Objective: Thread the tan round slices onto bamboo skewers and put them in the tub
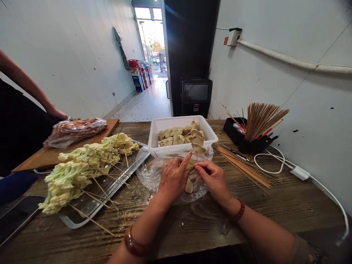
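Note:
My right hand (213, 179) pinches the lower end of a thin bamboo skewer (197, 157) between thumb and fingers. Several folded beige food slices (197, 140) are threaded on it, and it stands roughly upright in front of the white tub. Beside it is my left hand (174, 178), its index finger stretched out near the skewer and the others partly bent. Loose beige slices (189, 186) lie on a clear plastic bag (150, 172) under both hands. The left thumb is mostly hidden.
The white tub (154, 146) holds skewered slices. Cauliflower skewers (82, 165) cover a metal tray (96, 212) at left. Beyond, a person's hand (57, 112) is by wrapped meat (75, 131) on a board (33, 159). Bare skewers (244, 167) and a black holder (249, 145) sit right.

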### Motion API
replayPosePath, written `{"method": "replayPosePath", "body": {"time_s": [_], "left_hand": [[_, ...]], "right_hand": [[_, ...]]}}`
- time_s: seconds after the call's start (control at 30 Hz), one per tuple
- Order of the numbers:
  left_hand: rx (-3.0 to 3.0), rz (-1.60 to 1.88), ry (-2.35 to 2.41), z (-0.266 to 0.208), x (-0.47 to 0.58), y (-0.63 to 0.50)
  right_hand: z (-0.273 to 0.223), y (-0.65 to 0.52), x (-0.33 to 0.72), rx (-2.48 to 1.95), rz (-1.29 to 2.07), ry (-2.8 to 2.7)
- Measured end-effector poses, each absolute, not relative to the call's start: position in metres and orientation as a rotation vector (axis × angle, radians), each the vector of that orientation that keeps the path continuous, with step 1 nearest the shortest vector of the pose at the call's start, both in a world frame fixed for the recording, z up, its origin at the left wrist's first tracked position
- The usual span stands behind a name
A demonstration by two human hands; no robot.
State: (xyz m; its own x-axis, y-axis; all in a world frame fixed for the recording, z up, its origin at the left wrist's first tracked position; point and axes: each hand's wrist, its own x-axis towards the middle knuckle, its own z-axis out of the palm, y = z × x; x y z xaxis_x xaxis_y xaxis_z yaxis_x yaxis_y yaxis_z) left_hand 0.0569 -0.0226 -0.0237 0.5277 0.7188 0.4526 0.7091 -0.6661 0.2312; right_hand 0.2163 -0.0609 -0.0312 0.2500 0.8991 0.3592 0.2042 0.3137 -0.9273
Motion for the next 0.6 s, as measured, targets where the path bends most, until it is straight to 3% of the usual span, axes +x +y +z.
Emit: {"method": "replayPosePath", "body": {"time_s": [0.37, 0.6], "left_hand": [[2.603, 0.906, 1.240, -0.017, 0.041, -0.019], [1.423, 1.380, 1.022, -0.014, 0.028, -0.009]], "right_hand": [[-0.032, -0.059, 0.219, -1.146, 0.576, -1.341], [-0.030, -0.065, 0.213, -1.069, 0.519, -1.524]]}}
